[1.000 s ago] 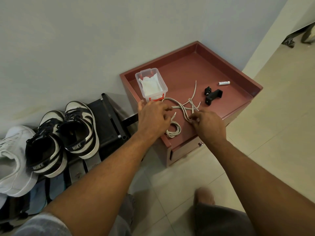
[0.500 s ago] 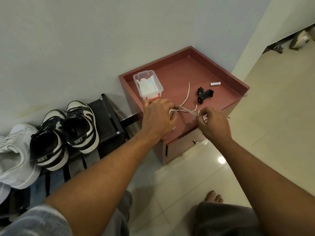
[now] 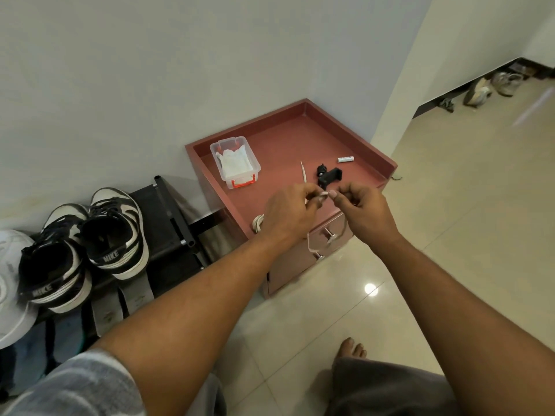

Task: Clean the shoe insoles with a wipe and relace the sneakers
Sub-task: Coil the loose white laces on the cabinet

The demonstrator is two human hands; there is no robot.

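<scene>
My left hand (image 3: 292,210) and my right hand (image 3: 362,207) are raised over the front of the red cabinet top (image 3: 288,139), fingertips nearly meeting. Both pinch a white shoelace (image 3: 304,175); one end trails back on the top, and a coil of it (image 3: 257,223) lies by my left wrist. A clear box of white wipes (image 3: 234,162) with a red latch stands at the top's back left. A pair of black-and-white sneakers (image 3: 114,232) sits on the dark shoe rack (image 3: 168,211) to the left, heels toward me.
A black clip-like part (image 3: 329,175) and a small white tube (image 3: 345,159) lie on the cabinet top. A white shoe (image 3: 12,283) is at the far left. More shoes (image 3: 480,88) lie by the far wall. My bare foot (image 3: 353,349) is on the tiled floor.
Both hands have lifted the lace up off the cabinet top and drawn closer together. The view has shifted down and left.
</scene>
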